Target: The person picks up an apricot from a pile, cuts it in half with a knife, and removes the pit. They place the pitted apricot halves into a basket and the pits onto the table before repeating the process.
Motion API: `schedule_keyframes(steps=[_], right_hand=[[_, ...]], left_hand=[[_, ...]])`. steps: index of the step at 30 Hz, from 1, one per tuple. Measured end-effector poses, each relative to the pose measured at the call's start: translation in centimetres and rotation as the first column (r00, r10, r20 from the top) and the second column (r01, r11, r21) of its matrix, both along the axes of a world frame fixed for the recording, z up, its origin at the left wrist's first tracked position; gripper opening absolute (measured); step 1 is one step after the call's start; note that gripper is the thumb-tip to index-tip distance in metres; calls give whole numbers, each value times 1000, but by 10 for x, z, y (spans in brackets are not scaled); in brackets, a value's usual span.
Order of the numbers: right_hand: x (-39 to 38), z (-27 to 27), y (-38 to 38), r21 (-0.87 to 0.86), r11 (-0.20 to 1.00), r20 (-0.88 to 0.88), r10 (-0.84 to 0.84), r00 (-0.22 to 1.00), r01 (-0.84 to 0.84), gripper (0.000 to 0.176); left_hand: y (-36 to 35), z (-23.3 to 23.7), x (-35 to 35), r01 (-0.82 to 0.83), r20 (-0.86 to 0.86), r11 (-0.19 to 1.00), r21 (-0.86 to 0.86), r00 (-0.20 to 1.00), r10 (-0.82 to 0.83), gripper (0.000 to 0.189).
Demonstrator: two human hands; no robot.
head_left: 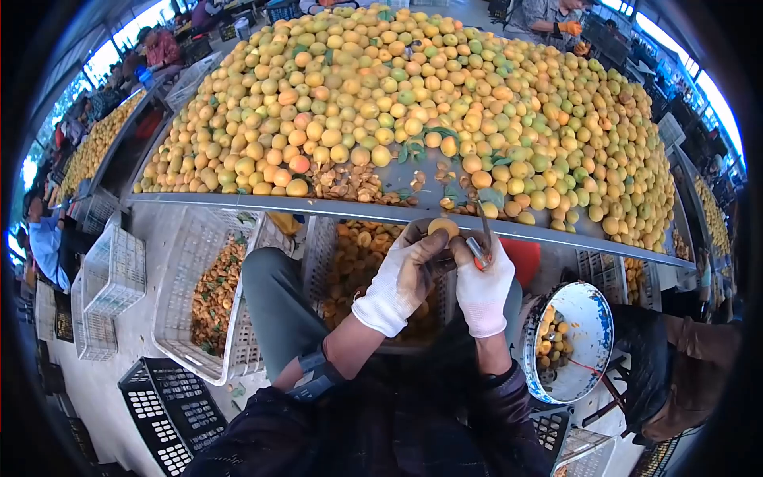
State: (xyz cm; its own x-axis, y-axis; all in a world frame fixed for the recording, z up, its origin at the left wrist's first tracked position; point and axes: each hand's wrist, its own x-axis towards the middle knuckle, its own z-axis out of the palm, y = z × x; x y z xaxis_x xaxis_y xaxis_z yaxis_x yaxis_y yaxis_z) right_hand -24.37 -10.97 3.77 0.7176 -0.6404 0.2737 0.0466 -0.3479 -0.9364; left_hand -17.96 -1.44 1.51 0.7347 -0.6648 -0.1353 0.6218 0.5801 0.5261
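My left hand (pixel 404 274), in a white glove with stained fingertips, holds a yellow apricot (pixel 443 227) just below the table's front edge. My right hand (pixel 486 278), also gloved, grips a small knife (pixel 480 238) with a red handle, its blade pointing up beside the fruit. Both hands meet over a white crate of apricot halves (pixel 350 262) between my knees. A huge heap of yellow and green apricots (pixel 413 103) covers the metal table (pixel 334 208) in front of me, with a pile of brown pits (pixel 346 183) near its front edge.
A white crate (pixel 208 294) of cut fruit stands at my left, a blue-rimmed enamel bowl (pixel 574 338) with apricots at my right. Empty white crates (pixel 111 278) and a black crate (pixel 163 405) lie on the floor to the left. Other people sit at nearby tables.
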Motion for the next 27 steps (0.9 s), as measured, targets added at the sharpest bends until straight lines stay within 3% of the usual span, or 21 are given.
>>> schedule_keyframes(steps=[2,4,5,6,8,9,10,11,12,13,14,16,18,20,21,22,24,25,26,27], right_hand=[[0,-2,-10,-54,999,37,5,999,-3,19],[1,-2,-28,-289,957,-8,-45,999,41,17],[8,-1,-41,-343,926,3,-166,986,157,15],[10,-1,-61,-285,938,-51,-221,974,198,16],[14,-20,-84,-75,993,114,-85,990,94,18],[17,-23,-84,-1,995,33,-97,995,97,18],[21,-24,-81,71,992,-45,-99,994,102,18],[22,-14,-80,357,928,-22,-101,995,102,16],[20,-17,-88,468,872,25,-176,984,144,15],[11,-20,-100,461,878,67,-176,982,126,15],[2,-23,-111,456,884,106,-171,980,105,16],[-6,-23,-118,595,785,115,-295,948,172,14],[-13,-24,-120,672,728,142,-306,942,135,13],[-17,-25,-119,676,732,189,-279,941,81,12],[-20,-26,-119,676,737,236,-250,939,26,11],[-23,-27,-119,680,732,236,-251,939,25,11],[-29,-25,-118,723,691,268,-260,928,-15,12],[-32,-22,-116,727,686,269,-248,931,-27,13],[-34,-20,-116,741,671,255,-252,934,-21,14],[-37,-18,-115,745,667,246,-250,937,-18,14]], left_hand=[[-3,2,0,-12,-9,1000,13,1000,12,23],[-7,-13,7,31,-1,999,30,1000,-31,22],[-9,-18,8,66,5,997,48,998,-66,21],[-12,-13,5,76,7,996,46,997,-77,21],[-24,-3,-4,79,37,987,141,996,-85,19],[-37,-6,-3,68,34,982,177,997,-75,19],[-55,-22,4,-82,112,984,161,992,64,20],[-59,-20,12,-159,103,963,217,985,139,20],[-59,-9,22,-229,103,935,270,973,208,21],[-51,-1,29,-192,89,951,244,980,176,22],[-43,6,34,-214,191,926,311,969,159,21],[-39,0,49,-261,298,910,322,940,164,19],[-49,-3,59,-239,293,902,359,946,134,18],[-61,-7,71,-149,466,872,466,879,-99,19],[-70,1,73,-179,494,794,581,853,-168,17],[-80,-5,83,-180,494,790,585,852,-172,17],[-99,-23,108,-441,729,639,630,620,-290,15],[-108,-29,119,-505,771,605,616,543,-332,18],[-116,-31,126,-507,769,599,620,542,-338,18],[-123,-32,131,-660,831,510,552,385,-401,20]])
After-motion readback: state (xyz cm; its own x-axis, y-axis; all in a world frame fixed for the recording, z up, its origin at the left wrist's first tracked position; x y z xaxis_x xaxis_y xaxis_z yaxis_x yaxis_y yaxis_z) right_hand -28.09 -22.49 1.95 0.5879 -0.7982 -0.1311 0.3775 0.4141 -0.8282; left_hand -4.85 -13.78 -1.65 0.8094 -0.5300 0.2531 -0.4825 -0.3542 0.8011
